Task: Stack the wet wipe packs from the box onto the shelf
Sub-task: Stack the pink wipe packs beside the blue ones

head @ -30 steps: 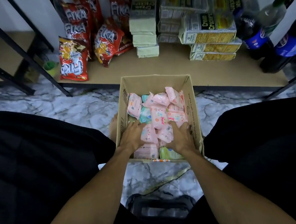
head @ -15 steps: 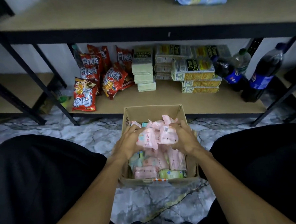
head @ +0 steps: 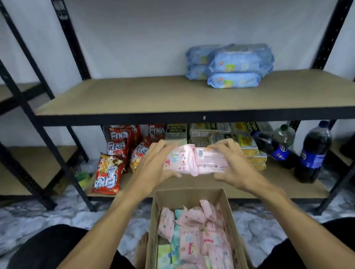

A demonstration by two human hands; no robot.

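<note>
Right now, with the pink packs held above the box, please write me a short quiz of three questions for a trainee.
1. True or false: only the left hand holds the pink packs.
2. Short answer: does the cardboard box hold more packs?
3. The blue wipe packs lie: A. on the upper shelf; B. in the box; C. in the left hand.
Key: 1 false, the right hand holds them too; 2 yes; 3 A.

Glossy plastic pink wipe packs [head: 193, 160], matt brown cardboard box [head: 150, 237], rough chipboard shelf [head: 127, 95], glossy marble-look floor [head: 52, 218]
</note>
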